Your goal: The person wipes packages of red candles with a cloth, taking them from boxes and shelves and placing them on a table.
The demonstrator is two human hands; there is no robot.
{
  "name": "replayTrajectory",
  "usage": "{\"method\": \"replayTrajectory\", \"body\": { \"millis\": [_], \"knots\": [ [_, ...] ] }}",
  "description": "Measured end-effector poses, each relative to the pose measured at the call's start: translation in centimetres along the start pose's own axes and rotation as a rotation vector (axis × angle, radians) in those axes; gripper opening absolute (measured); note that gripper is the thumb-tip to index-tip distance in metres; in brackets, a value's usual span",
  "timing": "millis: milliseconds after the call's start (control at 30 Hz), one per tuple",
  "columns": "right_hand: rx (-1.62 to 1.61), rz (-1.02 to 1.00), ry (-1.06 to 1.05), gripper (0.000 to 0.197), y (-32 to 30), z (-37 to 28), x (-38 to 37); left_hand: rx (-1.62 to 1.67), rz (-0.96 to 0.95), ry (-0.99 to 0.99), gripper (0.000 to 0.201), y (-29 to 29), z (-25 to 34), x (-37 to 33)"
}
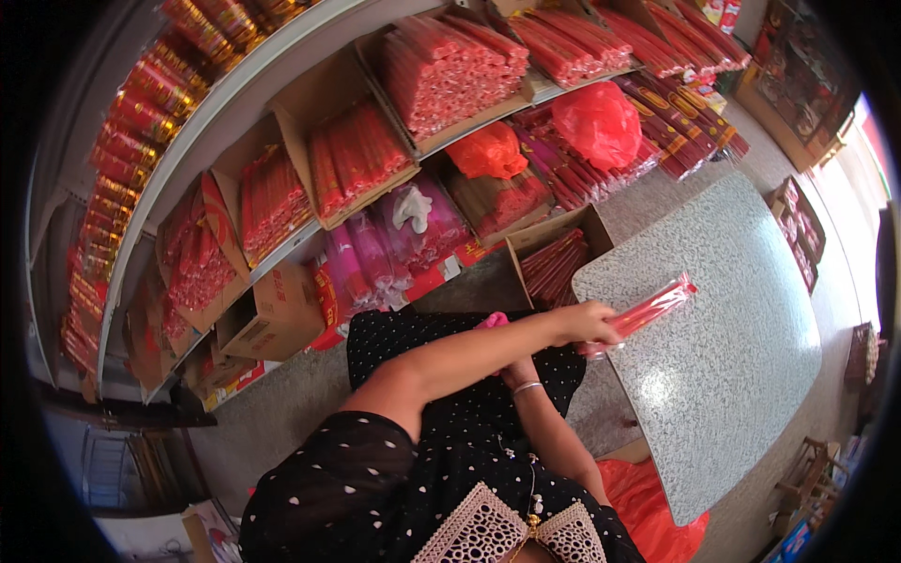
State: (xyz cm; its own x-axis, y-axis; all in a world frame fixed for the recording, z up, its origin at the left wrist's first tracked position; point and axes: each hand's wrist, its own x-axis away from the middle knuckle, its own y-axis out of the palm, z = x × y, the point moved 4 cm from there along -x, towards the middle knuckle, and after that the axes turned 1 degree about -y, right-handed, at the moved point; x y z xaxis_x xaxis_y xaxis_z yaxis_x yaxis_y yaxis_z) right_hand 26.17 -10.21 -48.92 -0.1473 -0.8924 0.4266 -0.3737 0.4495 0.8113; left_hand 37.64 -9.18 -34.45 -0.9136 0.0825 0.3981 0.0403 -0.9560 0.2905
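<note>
My left hand (pixel 589 325) is closed around one end of a slim bundle of red sticks in clear plastic wrap (pixel 655 308). The bundle's far end points up and right over the grey speckled table (pixel 713 375), close to its left edge. Below my left forearm, my right hand (pixel 519 372) is near my lap, with a bracelet on the wrist. Its fingers are hidden behind that forearm. Something bright pink (pixel 493 321) peeks out beside it, mostly covered, so I cannot tell whether it is held.
An open carton of dark red sticks (pixel 561 265) stands between table and shelves. Boxes of red wrapped bundles (pixel 450 80) fill the shelf, with purple packs (pixel 361 258) underneath. A red plastic bag (pixel 652 507) lies under the table's near edge. A wooden stool (pixel 809 479) is at the right.
</note>
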Motion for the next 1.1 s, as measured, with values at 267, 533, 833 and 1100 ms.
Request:
{"method": "replayTrajectory", "body": {
  "millis": [267,533,833,1100],
  "knots": [
    [0.226,0.022,-0.008,0.022,4.5,0.7,1.3,0.275,0.453,0.022,0.027,-5.1,-2.7,26.7],
    [0.457,-0.067,0.141,0.033,7.4,5.5,0.0,0.671,0.905,0.344,0.019,-5.1,-11.5,35.9],
    [0.577,-0.227,0.243,0.038,10.2,9.1,0.9,0.784,1.022,0.398,0.017,-6.2,-16.4,38.3],
    [0.582,-0.086,0.257,0.032,6.2,8.0,-1.4,0.962,1.082,0.381,0.015,-7.4,-21.5,39.5]
  ]
}}
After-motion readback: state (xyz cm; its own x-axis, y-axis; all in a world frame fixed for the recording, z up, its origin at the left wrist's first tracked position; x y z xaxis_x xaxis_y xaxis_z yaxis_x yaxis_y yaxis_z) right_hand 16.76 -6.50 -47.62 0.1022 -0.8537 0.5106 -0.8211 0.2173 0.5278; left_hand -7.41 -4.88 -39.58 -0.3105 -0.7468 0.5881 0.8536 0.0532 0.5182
